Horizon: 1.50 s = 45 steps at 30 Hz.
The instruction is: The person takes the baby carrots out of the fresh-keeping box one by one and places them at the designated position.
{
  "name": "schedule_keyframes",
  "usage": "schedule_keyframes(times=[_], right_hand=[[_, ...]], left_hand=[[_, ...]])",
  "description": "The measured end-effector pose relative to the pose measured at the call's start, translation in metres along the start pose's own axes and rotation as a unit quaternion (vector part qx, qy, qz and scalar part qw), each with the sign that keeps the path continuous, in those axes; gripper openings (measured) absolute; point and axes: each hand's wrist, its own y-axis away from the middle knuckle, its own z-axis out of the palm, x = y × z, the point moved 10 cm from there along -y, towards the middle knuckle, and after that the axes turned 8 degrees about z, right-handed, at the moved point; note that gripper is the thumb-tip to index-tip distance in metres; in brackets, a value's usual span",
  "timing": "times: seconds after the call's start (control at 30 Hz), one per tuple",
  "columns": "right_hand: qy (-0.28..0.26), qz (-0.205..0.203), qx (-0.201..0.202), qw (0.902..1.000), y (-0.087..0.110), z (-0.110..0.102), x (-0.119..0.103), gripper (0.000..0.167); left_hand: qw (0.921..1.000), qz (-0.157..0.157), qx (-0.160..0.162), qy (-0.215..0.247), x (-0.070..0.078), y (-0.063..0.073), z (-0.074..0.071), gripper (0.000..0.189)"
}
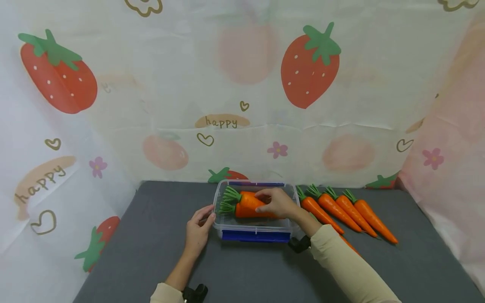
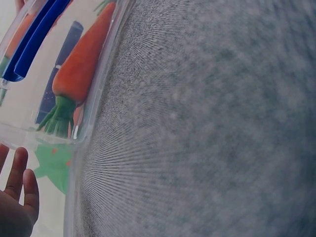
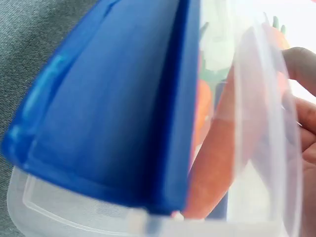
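A clear plastic box (image 1: 257, 229) with blue latches stands at the far middle of the table. Inside it, orange carrots (image 1: 246, 205) with green tops lie sideways, tops toward the left; in the left wrist view one carrot (image 2: 81, 69) shows through the wall. My right hand (image 1: 278, 203) reaches over the box and pinches a carrot between thumb and fingers; the right wrist view has this carrot (image 3: 222, 143) slanting behind the clear wall. At the box's left end, my left hand (image 1: 198, 227) touches the rim with fairly straight fingers (image 2: 30, 190).
To the right of the box, several more carrots (image 1: 341, 210) lie slanted side by side, one partly under the right forearm. The grey table (image 1: 250, 273) meets a strawberry-print cloth (image 1: 242, 155) at the back and sides.
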Motion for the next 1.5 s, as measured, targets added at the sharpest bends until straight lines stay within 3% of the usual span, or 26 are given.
schedule_keyframes(times=[0.43,0.97,1.5], right_hand=[[-0.053,0.007,0.035,0.9979,0.006,-0.029,-0.002,0.043],[-0.063,-0.008,0.055,0.9964,0.032,-0.058,-0.021,0.045],[-0.073,0.002,0.103,0.9920,0.061,-0.086,-0.003,0.045]], left_hand=[[0.9999,0.004,0.002,0.010,0.001,-0.001,0.000,0.028],[0.9999,0.014,0.006,0.003,0.004,0.000,-0.001,0.027],[0.9999,0.009,0.007,0.008,0.002,0.003,0.001,0.027]])
